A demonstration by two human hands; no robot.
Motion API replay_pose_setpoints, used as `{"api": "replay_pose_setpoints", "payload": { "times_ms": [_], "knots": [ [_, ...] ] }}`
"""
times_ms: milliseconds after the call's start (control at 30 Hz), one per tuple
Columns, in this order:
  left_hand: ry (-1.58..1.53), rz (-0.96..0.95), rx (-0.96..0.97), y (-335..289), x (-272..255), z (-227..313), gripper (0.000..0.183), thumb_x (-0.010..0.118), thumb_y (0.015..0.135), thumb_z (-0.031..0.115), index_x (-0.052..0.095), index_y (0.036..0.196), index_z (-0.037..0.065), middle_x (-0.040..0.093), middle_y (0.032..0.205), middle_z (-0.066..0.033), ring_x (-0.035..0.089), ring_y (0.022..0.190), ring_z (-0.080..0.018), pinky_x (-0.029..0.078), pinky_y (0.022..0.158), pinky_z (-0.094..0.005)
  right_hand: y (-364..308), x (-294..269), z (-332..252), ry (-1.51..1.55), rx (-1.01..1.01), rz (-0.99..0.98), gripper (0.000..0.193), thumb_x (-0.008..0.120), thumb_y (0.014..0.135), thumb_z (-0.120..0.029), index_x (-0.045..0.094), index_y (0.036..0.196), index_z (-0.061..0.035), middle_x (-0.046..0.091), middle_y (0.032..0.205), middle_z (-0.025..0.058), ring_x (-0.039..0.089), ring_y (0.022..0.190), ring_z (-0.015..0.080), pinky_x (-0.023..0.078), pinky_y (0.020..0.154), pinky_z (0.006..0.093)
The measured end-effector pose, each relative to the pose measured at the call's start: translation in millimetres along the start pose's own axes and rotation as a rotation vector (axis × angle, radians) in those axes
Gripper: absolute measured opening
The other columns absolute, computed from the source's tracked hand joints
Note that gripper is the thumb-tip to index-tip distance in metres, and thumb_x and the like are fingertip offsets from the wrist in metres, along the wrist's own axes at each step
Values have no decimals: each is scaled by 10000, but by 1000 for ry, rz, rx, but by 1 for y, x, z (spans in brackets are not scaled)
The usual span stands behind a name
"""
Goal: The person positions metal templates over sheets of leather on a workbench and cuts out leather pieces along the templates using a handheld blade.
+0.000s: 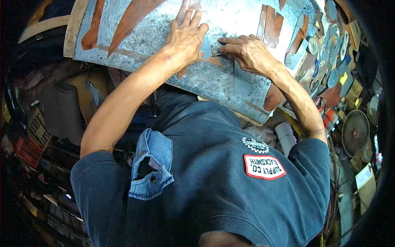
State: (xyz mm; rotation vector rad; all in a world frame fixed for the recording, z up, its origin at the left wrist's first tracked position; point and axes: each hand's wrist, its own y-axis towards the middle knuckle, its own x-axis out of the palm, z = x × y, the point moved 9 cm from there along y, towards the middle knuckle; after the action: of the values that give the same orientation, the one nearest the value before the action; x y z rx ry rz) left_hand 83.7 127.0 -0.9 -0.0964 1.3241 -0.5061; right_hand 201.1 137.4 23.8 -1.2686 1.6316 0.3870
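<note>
My left hand (184, 39) lies with fingers apart on the metal-topped work board, pressing down a brown leather piece (194, 5) and a blue-grey flat pattern piece (206, 48). Most of both is hidden under the palm. A pointed leather tip (213, 61) sticks out below the thumb. My right hand (250, 53) is closed, index finger stretched toward the left hand. From its fingertips a thin dark blade (216, 55) points at the edge of the pattern piece. Its handle is hidden by the hand.
The scratched metal board (144, 39) has a wooden edge (75, 29) at left. Brown leather pieces (135, 16) lie at left, others (270, 25) at right. A dark flat sheet (246, 82) is near my right wrist. Many scattered patterns and a fan (355, 133) stand farther right.
</note>
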Motion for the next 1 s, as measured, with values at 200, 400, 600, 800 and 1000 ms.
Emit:
{"api": "replay_pose_setpoints", "payload": {
  "times_ms": [200, 400, 600, 800, 1000],
  "knots": [
    [2, 16, 20, -1, -5, 0, 694, 826, 706, 322, 512, 1275, 78, 284, 1522, -244, 256, 1429, -398, 323, 1089, -586, 1, -3, 1, -44, -3, -8, 238, 585, 905, -153, 674, 1126, -150, 607, 1321, -23, 644, 1029, 283, 506, 883, 412],
    [-23, 80, 55, -12, -13, 1, 644, 810, 710, 295, 520, 1206, 3, 335, 1481, -256, 300, 1391, -391, 294, 1090, -540, -8, -21, 8, 337, 282, 139, 258, 613, 905, -150, 648, 1140, -49, 685, 1059, 138, 663, 978, 327, 528, 822, 410],
    [1, 156, 34, -17, -12, 6, 708, 813, 703, 297, 504, 1257, -20, 385, 1446, -243, 378, 1328, -374, 300, 1066, -496, 34, -42, 9, 337, 341, 535, 275, 602, 909, -138, 641, 1170, -61, 676, 1079, 140, 654, 970, 336, 522, 823, 407],
    [-30, 109, 24, -15, -12, 1, 775, 804, 719, 321, 463, 1324, -23, 370, 1456, -229, 361, 1344, -364, 296, 1076, -495, 89, -60, 23, 144, 36, 322, 222, 630, 901, -214, 717, 1062, -89, 703, 1021, 110, 674, 902, 306, 538, 783, 393],
    [-35, 67, 20, -13, -12, -1, 771, 789, 739, 338, 454, 1335, -20, 352, 1463, -221, 338, 1360, -362, 296, 1080, -502, 106, -55, 31, 79, -134, 251, 222, 620, 895, -234, 711, 1069, -129, 691, 977, 83, 660, 879, 305, 531, 772, 403]
  ]
}}
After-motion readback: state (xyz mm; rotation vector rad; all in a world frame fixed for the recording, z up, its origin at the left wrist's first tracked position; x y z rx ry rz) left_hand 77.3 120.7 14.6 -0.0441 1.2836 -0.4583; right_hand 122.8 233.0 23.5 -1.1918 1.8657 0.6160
